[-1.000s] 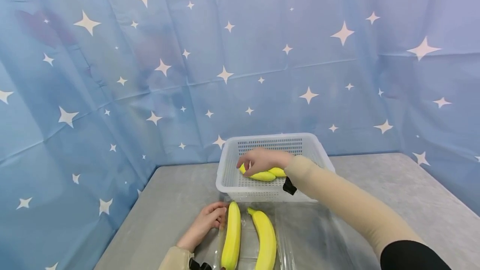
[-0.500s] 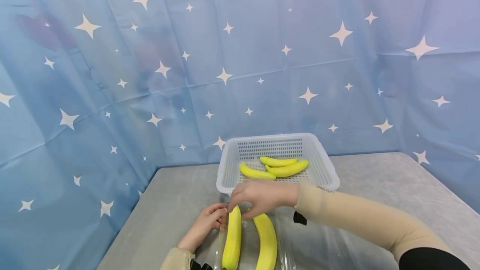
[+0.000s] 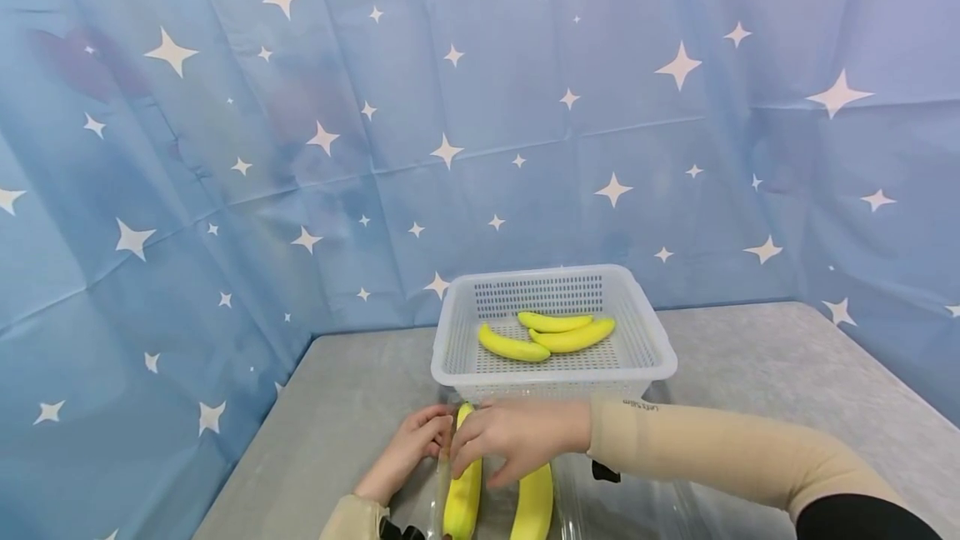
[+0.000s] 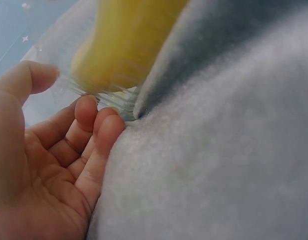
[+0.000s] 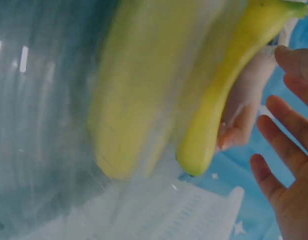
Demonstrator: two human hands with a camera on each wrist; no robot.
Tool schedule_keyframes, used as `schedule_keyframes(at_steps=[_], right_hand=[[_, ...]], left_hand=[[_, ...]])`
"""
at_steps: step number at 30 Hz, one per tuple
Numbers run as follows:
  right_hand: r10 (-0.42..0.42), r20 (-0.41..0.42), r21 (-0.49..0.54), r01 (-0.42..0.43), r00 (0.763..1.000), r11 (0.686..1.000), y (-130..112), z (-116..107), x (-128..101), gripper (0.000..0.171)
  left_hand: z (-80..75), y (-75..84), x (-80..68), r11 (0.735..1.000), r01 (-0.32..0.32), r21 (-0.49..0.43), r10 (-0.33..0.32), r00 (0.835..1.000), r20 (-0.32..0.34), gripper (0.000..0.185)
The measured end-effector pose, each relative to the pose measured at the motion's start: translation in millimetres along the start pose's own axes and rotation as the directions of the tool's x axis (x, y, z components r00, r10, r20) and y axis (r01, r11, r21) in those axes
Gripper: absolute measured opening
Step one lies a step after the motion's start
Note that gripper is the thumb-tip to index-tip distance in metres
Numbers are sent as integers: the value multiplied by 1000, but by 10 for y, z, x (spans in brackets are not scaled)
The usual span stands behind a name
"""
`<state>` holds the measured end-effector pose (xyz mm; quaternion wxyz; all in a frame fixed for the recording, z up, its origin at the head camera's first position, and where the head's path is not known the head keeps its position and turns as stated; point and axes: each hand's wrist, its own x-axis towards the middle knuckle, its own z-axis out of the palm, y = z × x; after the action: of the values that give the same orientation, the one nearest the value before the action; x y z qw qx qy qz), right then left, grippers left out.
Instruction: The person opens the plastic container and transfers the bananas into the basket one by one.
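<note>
My left hand (image 3: 411, 450), at the left edge of a clear plastic bag (image 3: 573, 515), has its fingers curled at the film's edge. In the left wrist view the crinkled film (image 4: 119, 97) runs past the fingertips. Two bananas lie side by side at the bag: a left banana (image 3: 463, 502) and a right banana (image 3: 534, 505). Over their upper ends is my right hand (image 3: 517, 436), fingers loosely spread. The right wrist view shows my right hand (image 5: 296, 165) holding nothing, beside a banana (image 5: 208, 105). Another banana (image 5: 139, 95) looks hazy through film.
A white perforated basket (image 3: 555, 376) stands behind the bag, with three bananas inside, the front one (image 3: 513, 346) at the left. All this is on a grey table (image 3: 352, 382). Behind it hangs a blue cloth (image 3: 405, 190) printed with white stars.
My right hand has moved from above the bananas in the basket towards me, to over the left banana at the bag. The left hand stays in place at the bag's edge.
</note>
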<state>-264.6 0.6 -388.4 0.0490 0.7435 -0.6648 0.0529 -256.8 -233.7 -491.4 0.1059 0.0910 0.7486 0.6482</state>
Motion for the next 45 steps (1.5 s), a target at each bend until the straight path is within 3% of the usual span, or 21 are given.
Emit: schedule_keyframes(at_steps=[9, 21, 32, 45], right_hand=[[16, -2, 0, -16, 1000, 1000, -13, 142, 15, 40], [23, 17, 48, -24, 1000, 999, 24, 273, 23, 39], [85, 33, 20, -86, 996, 996, 59, 346, 76, 39], [108, 63, 64, -112, 992, 992, 59, 357, 88, 39]], left_hand=[[-6, 21, 0, 1000, 6, -5, -6, 1000, 3, 31], [5, 29, 14, 1000, 17, 2, -17, 1000, -14, 42], [-2, 17, 16, 1000, 12, -6, -12, 1000, 1, 40], [9, 29, 8, 1000, 8, -21, -8, 1000, 10, 42]])
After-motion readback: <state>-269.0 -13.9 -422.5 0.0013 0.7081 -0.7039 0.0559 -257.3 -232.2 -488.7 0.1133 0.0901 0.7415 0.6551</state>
